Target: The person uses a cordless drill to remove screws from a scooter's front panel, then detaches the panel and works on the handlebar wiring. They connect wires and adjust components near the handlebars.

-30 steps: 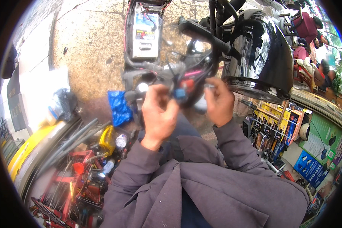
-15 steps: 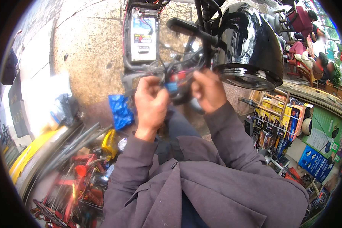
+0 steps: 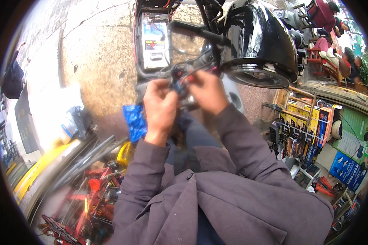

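Both my hands meet over the front of a two-wheeler, at a blurred bundle of thin wires (image 3: 187, 77) with red and blue parts. My left hand (image 3: 160, 108) is closed, thumb and fingers pinched at the bundle's blue end. My right hand (image 3: 208, 90) is also closed, its fingertips pinching the red side close by. The exact shape of the small parts is smeared by motion. Beyond the hands, a boxy battery (image 3: 154, 47) with a label and handle lies in the vehicle's black frame. A glossy black headlight housing (image 3: 259, 41) is to the right, beside a black mirror (image 3: 188, 29).
A blue plastic bag (image 3: 135, 122) is left of my left forearm. Red racks with tools and metal rods (image 3: 84, 157) fill the lower left. Boxed goods (image 3: 310, 122) and a wooden ladder-like frame (image 3: 302, 107) stand right. People sit on chairs (image 3: 325, 61) at the far right.
My right hand has moved left and closer to my left hand, onto the wires. The view has shifted slightly. My left hand stays closed at the bundle.
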`<state>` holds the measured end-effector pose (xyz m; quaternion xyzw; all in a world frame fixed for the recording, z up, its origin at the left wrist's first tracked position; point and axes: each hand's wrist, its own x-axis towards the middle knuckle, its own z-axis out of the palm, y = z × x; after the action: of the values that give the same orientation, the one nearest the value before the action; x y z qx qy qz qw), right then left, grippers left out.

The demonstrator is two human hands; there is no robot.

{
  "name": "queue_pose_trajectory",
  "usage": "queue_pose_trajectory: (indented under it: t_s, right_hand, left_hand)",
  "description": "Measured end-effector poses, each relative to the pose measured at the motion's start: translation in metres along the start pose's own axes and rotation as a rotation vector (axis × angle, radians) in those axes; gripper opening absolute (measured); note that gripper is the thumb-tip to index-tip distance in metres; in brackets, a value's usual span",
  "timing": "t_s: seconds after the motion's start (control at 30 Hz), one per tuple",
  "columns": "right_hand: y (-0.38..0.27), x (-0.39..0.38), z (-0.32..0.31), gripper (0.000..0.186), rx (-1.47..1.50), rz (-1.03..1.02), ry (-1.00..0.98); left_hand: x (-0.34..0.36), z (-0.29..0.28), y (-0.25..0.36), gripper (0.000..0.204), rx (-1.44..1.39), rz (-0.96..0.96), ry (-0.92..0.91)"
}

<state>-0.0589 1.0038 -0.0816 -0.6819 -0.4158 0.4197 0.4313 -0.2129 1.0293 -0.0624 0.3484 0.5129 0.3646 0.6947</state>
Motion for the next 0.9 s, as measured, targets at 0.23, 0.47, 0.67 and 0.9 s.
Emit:
queue_pose_trajectory:
  t_s: [0.23,0.47,0.67,0.9]
  right_hand:
    - [0.003,-0.008,0.005,0.013,0.23,0.089,0.22]
    - [-0.012,-0.011,-0.001,0.013,0.417,0.241,0.171]
    - [-0.01,-0.005,-0.003,0.013,0.465,0.219,0.197]
    - [-0.014,0.001,-0.003,0.012,0.56,0.298,0.223]
  left_hand:
    - [0.0,-0.004,0.011,0.03,0.022,0.002,0.007]
    - [0.009,-0.01,0.025,0.038,0.073,-0.002,-0.052]
    - [0.015,-0.015,0.028,0.041,0.053,-0.002,-0.072]
    - [0.015,-0.015,0.027,0.041,0.061,-0.003,-0.074]
